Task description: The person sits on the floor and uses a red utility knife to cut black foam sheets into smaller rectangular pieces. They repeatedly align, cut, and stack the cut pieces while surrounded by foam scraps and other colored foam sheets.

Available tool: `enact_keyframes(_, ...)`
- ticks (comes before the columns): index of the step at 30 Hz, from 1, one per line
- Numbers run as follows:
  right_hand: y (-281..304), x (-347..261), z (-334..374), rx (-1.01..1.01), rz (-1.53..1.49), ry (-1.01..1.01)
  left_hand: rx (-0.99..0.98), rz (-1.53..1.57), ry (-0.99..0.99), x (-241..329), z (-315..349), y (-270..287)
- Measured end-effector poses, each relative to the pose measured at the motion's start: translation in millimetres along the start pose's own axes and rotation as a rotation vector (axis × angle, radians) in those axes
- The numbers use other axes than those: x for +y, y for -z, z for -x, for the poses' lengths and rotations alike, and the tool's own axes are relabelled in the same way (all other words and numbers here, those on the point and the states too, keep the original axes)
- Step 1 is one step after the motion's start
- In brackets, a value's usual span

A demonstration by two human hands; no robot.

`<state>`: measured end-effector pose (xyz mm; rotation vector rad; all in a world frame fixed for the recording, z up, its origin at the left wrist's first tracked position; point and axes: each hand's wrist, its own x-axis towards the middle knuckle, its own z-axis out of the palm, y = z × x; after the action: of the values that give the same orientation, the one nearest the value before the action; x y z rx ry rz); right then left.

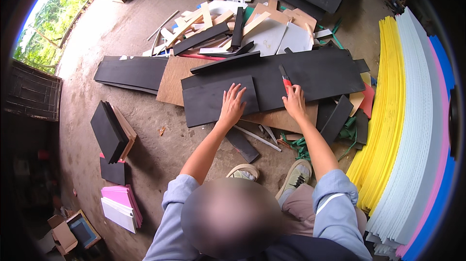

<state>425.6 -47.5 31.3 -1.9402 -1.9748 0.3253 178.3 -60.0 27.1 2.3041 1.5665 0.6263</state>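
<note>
Head view: left hand (233, 106) lies on the small black sheet (206, 98), fingers spread, palm down, no grip on an edge. Right hand (294, 102) has its fingers wrapped round the red-handled tool (286, 83), dark end aimed away from the person; can't tell if a blade is out. Small sheet sits over the left end of the long black sheet (325, 72), which rests across the brown board (171, 77). Risks, my read: small sheet could skid or tip if pressed near its near-left corner, since that corner looks to overhang the brown board's near edge. Tool swinging left would put its end toward the spread fingers; a flat hand gives little to stop a slip. Narrow black strip (225, 62) along the long sheet's far edge looks loosely laid, so a knock could send it off. Feet: the shoes (296, 176) are near the green straps (301, 152), snag likely on a step. Edges: far side backs onto the offcut pile (206, 16), right end runs close to the yellow sheets (381, 110). Most room is nearside-left, over concrete floor (162, 164), up to the black panels (108, 132).
</note>
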Motion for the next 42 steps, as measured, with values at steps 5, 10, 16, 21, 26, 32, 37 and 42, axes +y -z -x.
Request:
enact_keyframes(5, -23.0, -4.3, -16.0, 0.132, 0.076, -0.089, 0.059, -0.175, 0.000, -4.3, -36.4, -31.0)
enact_keyframes(10, -30.1, -0.4, -27.9, 0.076, 0.251, -0.073, 0.006, -0.283, 0.069, -2.2, -41.4, -44.3)
enact_keyframes(16, -34.2, -30.2, -22.5, 0.046, -0.108, -0.212, -0.051, -0.277, 0.110, -3.2, -45.3, -36.6)
enact_keyframes(21, -43.3, -74.0, -21.6, -0.233, -0.413, -0.336, -0.049, -0.244, 0.117, -4.6, -47.1, -38.2)
enact_keyframes(26, -48.1, -90.0, -25.5, -0.278, -0.114, -0.204, -0.015, -0.223, 0.106, -5.4, -48.0, -41.0)
enact_keyframes(32, -55.5, -100.7, -24.1, -0.210, 0.060, -0.089, -0.006, -0.206, 0.110, -6.0, -47.2, -39.7)
enact_keyframes(37, -58.3, -100.8, -22.0, -0.174, 0.227, 0.012, -0.006, -0.227, 0.111, -8.0, -46.7, -40.6)
enact_keyframes(42, -58.2, -104.8, -24.2, -0.195, 0.145, -0.034, 0.004, -0.225, 0.107, -7.5, -45.1, -40.6)
